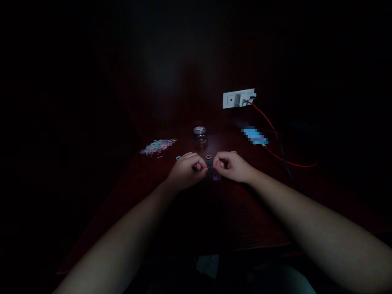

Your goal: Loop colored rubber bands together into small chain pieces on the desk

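Note:
My left hand [189, 169] and my right hand [230, 165] face each other above the table, fingertips a short gap apart. Both are closed in a pinch. Between them runs a thin, pale rubber band [210, 167], pulled taut; its ends are hidden in the fingers. On the table just below lies a small cluster of purplish bands [216, 176]. A pink ring [208, 157] rests behind the gap between my hands. Part of a blue ring [178, 158] shows beyond my left hand, and a pinkish ring [234, 152] beyond my right.
A pile of multicoloured rubber bands [157, 146] lies at the back left. A round clear container [199, 131] stands near the wall. To the right, a blurred blue device [255, 135] connects to a red cable [266, 116] from the wall socket [231, 99]. The room is dark.

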A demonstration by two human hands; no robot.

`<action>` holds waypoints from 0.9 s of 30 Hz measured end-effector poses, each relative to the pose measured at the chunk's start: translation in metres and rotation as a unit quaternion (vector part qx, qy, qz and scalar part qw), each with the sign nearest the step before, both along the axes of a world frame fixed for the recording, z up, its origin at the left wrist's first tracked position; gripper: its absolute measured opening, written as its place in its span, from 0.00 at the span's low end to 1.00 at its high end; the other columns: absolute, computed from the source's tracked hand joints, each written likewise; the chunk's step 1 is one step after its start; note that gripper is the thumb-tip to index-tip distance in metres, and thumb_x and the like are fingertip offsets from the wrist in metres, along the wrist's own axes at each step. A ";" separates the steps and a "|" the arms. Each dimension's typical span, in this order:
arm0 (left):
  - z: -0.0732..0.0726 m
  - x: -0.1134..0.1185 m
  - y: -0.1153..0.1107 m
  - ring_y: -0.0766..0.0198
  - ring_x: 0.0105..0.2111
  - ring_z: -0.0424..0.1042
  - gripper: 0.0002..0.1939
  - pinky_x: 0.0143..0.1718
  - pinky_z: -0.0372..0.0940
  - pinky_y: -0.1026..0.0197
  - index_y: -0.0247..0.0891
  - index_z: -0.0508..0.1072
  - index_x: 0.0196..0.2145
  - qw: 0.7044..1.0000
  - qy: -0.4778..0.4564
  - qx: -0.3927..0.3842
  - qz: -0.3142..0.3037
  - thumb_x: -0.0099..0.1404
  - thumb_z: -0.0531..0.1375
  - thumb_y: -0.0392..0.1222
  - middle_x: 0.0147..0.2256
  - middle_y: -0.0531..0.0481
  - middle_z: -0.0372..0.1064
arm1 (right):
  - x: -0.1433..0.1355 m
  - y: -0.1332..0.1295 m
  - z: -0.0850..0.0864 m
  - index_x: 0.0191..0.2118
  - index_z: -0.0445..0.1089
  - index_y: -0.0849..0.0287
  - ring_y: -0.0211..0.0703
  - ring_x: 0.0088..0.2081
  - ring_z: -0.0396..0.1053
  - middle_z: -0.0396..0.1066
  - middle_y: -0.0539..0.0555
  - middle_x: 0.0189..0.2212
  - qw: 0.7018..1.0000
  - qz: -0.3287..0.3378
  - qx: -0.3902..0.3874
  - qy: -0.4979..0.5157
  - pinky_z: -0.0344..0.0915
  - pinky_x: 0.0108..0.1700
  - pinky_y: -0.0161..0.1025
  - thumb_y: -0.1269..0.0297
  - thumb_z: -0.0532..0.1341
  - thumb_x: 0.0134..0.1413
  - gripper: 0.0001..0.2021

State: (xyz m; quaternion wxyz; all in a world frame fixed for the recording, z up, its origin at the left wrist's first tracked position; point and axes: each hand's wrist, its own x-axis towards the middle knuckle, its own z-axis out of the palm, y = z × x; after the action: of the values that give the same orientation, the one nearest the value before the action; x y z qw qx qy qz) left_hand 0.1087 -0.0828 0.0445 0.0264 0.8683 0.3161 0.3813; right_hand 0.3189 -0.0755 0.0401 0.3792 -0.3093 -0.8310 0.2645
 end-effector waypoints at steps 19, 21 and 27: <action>0.001 0.001 0.000 0.67 0.26 0.63 0.03 0.33 0.60 0.60 0.39 0.71 0.27 1.000 0.010 -0.008 -0.003 0.57 0.63 0.37 0.24 0.55 0.65 | 0.000 0.002 -0.004 0.29 0.65 0.61 0.31 0.21 0.55 0.59 0.45 0.19 0.999 0.020 -0.039 0.011 0.52 0.24 0.30 0.71 0.59 0.48 0.01; 0.001 0.001 0.000 0.67 0.26 0.63 0.04 0.34 0.61 0.60 0.39 0.70 0.27 1.000 0.009 -0.008 -0.003 0.57 0.63 0.37 0.24 0.55 0.65 | 0.001 0.002 -0.005 0.30 0.65 0.61 0.31 0.21 0.55 0.59 0.45 0.19 0.999 0.023 -0.042 0.012 0.52 0.23 0.30 0.71 0.59 0.48 0.01; 0.000 0.001 0.001 0.67 0.27 0.63 0.04 0.33 0.60 0.61 0.38 0.71 0.27 1.000 0.006 -0.006 -0.007 0.57 0.63 0.37 0.24 0.55 0.64 | 0.001 0.003 -0.005 0.32 0.66 0.62 0.30 0.21 0.55 0.58 0.44 0.19 0.999 0.016 -0.035 0.011 0.52 0.23 0.30 0.70 0.59 0.48 0.03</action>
State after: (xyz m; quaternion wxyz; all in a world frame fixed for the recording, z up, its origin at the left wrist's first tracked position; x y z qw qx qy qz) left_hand 0.1100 -0.0823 0.0445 0.0325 0.8726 0.3126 0.3739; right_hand 0.3201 -0.0727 0.0351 0.3728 -0.3059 -0.8220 0.3029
